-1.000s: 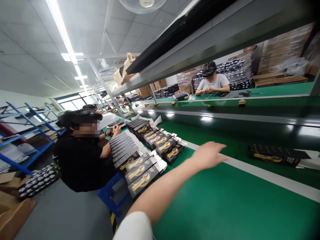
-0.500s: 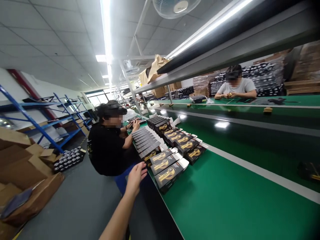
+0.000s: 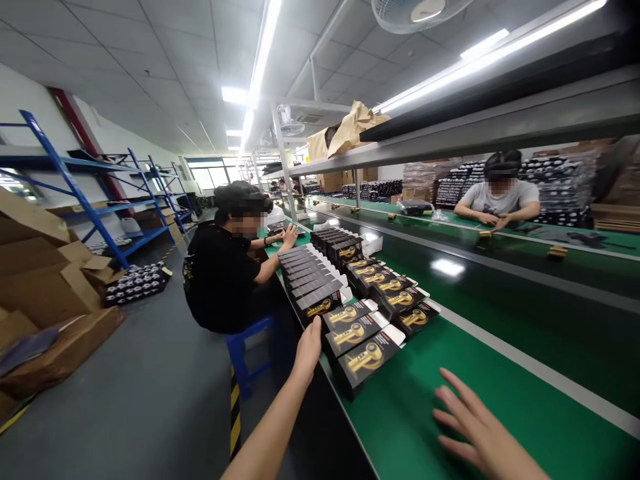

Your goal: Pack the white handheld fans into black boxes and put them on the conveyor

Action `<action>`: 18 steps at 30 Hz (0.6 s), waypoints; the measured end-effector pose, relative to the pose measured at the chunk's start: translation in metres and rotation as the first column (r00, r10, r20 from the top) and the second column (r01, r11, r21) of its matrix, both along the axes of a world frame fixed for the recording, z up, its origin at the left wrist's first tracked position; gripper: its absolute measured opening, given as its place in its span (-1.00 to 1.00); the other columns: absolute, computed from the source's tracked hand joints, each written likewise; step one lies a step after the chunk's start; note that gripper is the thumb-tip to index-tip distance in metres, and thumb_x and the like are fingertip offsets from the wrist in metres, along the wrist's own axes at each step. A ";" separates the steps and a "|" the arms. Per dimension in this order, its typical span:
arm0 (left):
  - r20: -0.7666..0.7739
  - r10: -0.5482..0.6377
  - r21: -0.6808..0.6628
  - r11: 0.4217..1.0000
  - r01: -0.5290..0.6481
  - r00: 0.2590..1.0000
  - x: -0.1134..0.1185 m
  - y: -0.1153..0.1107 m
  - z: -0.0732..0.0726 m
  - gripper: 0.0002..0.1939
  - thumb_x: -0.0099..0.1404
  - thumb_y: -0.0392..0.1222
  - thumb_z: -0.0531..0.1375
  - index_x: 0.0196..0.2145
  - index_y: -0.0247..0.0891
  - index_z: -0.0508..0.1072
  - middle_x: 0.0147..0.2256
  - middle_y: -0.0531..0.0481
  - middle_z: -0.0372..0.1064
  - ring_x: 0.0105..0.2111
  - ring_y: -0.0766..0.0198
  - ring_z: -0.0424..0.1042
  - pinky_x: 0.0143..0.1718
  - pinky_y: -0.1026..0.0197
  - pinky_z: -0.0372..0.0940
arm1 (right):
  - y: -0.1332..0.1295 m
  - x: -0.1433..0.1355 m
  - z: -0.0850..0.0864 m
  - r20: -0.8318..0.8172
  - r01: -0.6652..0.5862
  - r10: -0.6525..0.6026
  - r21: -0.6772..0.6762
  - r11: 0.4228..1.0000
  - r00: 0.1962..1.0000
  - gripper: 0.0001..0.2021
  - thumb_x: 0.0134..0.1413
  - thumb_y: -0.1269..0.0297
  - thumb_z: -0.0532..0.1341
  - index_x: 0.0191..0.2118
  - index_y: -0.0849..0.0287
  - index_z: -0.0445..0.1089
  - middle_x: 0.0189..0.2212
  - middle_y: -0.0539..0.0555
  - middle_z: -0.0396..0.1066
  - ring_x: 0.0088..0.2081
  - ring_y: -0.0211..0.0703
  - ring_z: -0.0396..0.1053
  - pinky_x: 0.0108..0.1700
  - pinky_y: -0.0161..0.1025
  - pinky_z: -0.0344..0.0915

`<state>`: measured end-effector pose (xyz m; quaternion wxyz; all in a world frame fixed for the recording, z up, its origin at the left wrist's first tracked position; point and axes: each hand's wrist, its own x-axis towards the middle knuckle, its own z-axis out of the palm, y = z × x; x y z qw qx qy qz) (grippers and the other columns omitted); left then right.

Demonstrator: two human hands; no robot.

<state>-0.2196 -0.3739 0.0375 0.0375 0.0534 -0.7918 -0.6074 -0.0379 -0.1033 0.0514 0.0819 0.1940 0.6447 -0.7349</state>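
Several black boxes with a gold hair dryer picture stand in rows on the green work surface [image 3: 425,427]. My left hand [image 3: 307,348] is at the left side of the near row, beside the nearest box [image 3: 367,360]; its far fingers are hidden, and whether it touches a box is unclear. Over the green surface, right of the boxes, my right hand [image 3: 465,420] is spread with nothing in it. Upright boxes [image 3: 313,273] with white flaps reach away behind the near ones.
A person in black [image 3: 225,267] sits at the left edge on a blue stool [image 3: 250,353]. Across the line sits another person [image 3: 500,193]. Overhead runs a metal shelf [image 3: 450,143]. Cartons [image 3: 45,287] and blue racks [image 3: 75,180] stand left.
My right hand has come into view at the lower right. My left hand has moved right and up along the near boxes. The view has shifted, and the person across has lowered their hands.
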 end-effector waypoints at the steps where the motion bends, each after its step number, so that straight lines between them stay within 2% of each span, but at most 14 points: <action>1: -0.001 -0.001 -0.011 1.000 0.001 1.000 0.000 -0.001 0.000 -0.39 0.23 0.30 -0.08 -0.12 -0.24 0.43 -0.03 -0.20 0.39 -0.03 -0.03 0.35 -0.13 0.07 0.30 | -0.015 -0.012 0.003 0.032 0.035 -0.032 -0.082 0.996 0.999 -0.09 -0.13 -0.39 0.08 0.28 -0.04 -0.14 0.26 0.19 -0.01 0.15 0.16 0.18 -0.01 -0.05 0.32; 4: 0.006 -0.012 -0.035 0.999 0.013 1.000 0.003 -0.005 0.002 -0.32 0.20 0.35 -0.09 -0.16 -0.30 0.45 -0.11 -0.24 0.42 -0.06 -0.06 0.36 -0.06 0.01 0.26 | -0.049 -0.039 0.008 0.051 0.051 -0.043 -0.186 0.981 0.998 0.01 -0.20 -0.44 0.07 0.30 -0.05 -0.25 0.30 0.20 -0.14 0.19 0.21 0.10 0.02 0.01 0.25; 7: 0.009 -0.077 -0.023 0.997 0.077 0.997 0.009 -0.007 0.007 -0.33 0.24 0.33 -0.14 0.01 -0.20 0.36 -0.05 -0.17 0.39 -0.09 0.02 0.38 -0.05 0.00 0.26 | -0.064 -0.047 0.003 0.042 -0.016 0.024 -0.176 0.984 0.999 0.03 -0.22 -0.45 0.06 0.31 -0.07 -0.31 0.30 0.20 -0.14 0.21 0.21 0.06 0.03 0.05 0.21; 9: 0.011 -0.144 -0.008 0.989 0.144 0.989 0.015 -0.007 0.011 -0.38 0.26 0.30 -0.13 0.07 -0.10 0.32 0.02 -0.10 0.35 -0.05 0.06 0.37 -0.04 0.02 0.27 | -0.068 -0.045 -0.005 0.016 -0.070 0.074 -0.167 0.983 0.997 0.06 -0.24 -0.46 0.07 0.31 -0.06 -0.33 0.29 0.20 -0.10 0.22 0.19 0.05 0.04 0.06 0.20; 12: 0.016 -0.197 -0.009 0.980 0.197 0.980 0.028 -0.008 0.015 -0.45 0.25 0.26 -0.05 0.02 -0.10 0.38 0.05 -0.07 0.34 0.05 0.04 0.30 0.03 0.02 0.22 | -0.078 -0.039 -0.020 -0.006 -0.108 0.109 -0.167 0.980 0.994 0.17 -0.35 -0.50 0.10 0.32 0.01 -0.34 0.27 0.25 -0.04 0.20 0.20 0.08 0.01 0.02 0.23; 15: 0.044 -0.147 -0.040 0.988 0.149 0.988 0.049 -0.014 0.012 -0.46 0.25 0.25 -0.05 0.00 -0.11 0.37 0.06 -0.07 0.32 0.11 0.01 0.22 0.12 -0.06 0.12 | -0.086 -0.028 -0.034 -0.035 -0.136 0.132 -0.179 0.974 0.991 0.25 -0.45 -0.52 0.12 0.33 0.09 -0.32 0.20 0.28 0.12 0.18 0.21 0.12 0.03 -0.01 0.24; 18: 0.091 -0.086 -0.110 0.989 0.096 0.992 0.075 -0.018 0.008 -0.44 0.24 0.27 -0.07 -0.01 -0.11 0.36 0.06 -0.06 0.32 0.13 0.01 0.20 0.13 -0.08 0.11 | -0.081 -0.006 -0.040 -0.156 -0.153 0.130 -0.149 0.977 0.979 0.13 -0.37 -0.45 0.17 0.31 0.08 -0.12 0.05 0.17 0.35 0.15 0.20 0.18 0.11 -0.06 0.19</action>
